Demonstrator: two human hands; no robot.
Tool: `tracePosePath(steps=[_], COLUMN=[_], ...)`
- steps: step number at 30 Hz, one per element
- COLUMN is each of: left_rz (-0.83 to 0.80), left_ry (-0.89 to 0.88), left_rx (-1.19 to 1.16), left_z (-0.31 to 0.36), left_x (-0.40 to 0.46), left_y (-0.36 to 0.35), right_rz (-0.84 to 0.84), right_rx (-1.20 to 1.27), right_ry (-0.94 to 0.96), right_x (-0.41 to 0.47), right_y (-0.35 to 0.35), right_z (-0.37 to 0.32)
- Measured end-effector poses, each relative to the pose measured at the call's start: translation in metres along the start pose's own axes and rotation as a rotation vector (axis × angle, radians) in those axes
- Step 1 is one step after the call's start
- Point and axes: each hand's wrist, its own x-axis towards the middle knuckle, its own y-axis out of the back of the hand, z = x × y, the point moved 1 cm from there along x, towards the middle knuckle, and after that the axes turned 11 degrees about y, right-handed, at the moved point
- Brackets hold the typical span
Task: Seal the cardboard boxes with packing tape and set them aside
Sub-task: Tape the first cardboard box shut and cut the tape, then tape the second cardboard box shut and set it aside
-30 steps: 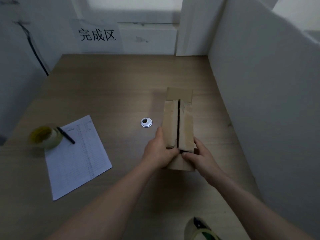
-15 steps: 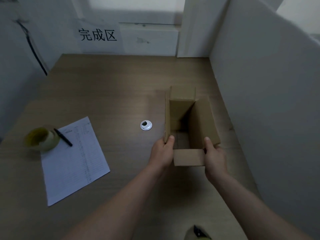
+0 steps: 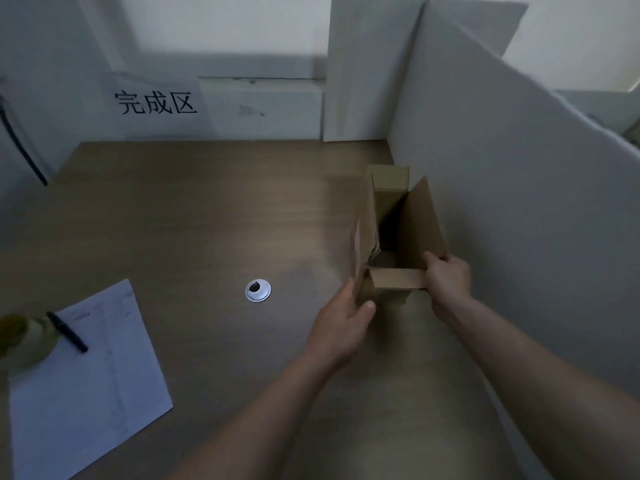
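Head view: cardboard box [image 3: 424, 220] open on surface [image 3: 207, 220], between both hands.
Left hand [image 3: 341, 327]: grips box's near-left corner.
Right hand [image 3: 448, 282]: pinches right flap.

Wood-grain worktop [image 3: 194, 216] fills the frame. At lower left a printed sheet of paper [image 3: 86, 382] lies flat; a black pen [image 3: 67, 331] rests across its upper-left corner, touching a roll of packing tape [image 3: 24, 336]. A silver cable grommet [image 3: 258, 290] sits at centre. An open cardboard box [image 3: 420, 216] stands right of centre.
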Motion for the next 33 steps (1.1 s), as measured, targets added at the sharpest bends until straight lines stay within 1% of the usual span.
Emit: tracePosePath(steps=[3, 7, 13, 14, 17, 19, 21, 23, 25, 27, 29, 33], left_rz=[0.001, 0.035, 0.109, 0.133, 0.204, 0.253, 0.295, 0.332, 0.379, 0.426, 0.463, 0.551], left_ry=[0.04, 0.085, 0.114, 0.102, 0.08, 0.07, 0.076, 0.1, 0.124, 0.161, 0.211, 0.276], left_rx=[0.019, 0.017, 0.056, 0.09, 0.214, 0.291, 0.358, 0.425, 0.479, 0.529, 0.573, 0.625], left_z=[-0.016, -0.033, -0.048, -0.048, -0.045, -0.046, -0.049, -0.056, -0.062, -0.068, -0.075, -0.095], left_x=[0.001, -0.003, -0.013, -0.015, -0.025, -0.033, -0.046, -0.061, -0.08, -0.103, -0.126, -0.176], left_y=[-0.004, 0.0, 0.014, 0.017, 0.026, 0.035, 0.045, 0.055, 0.066, 0.077, 0.089, 0.112], right_rz=[-0.01, 0.01, 0.095, 0.099, 0.095, 0.059, -0.024, -0.208, -0.409, -0.559, -0.673, -0.824], right_rx=[-0.071, -0.101, 0.009, -0.018, -0.245, -0.335, -0.36, -0.395, -0.454, -0.517, -0.593, -0.708], right_ry=[0.027, 0.057, 0.096, 0.132, 0.293, 0.512, 0.761, 0.908, 0.974, 1.05, 1.09, 1.147], right_x=[0.032, 0.057, 0.052, 0.045, 0.009, -0.027, -0.064, -0.098, -0.13, -0.158, -0.182, -0.224], right_y=[0.006, 0.011, 0.011, 0.013, 0.018, 0.017, 0.01, -0.004, -0.018, -0.032, -0.041, -0.054], right_z=[-0.007, -0.009, -0.011, -0.013, -0.021, -0.026, -0.028, -0.026, -0.022, -0.019, -0.02, -0.03])
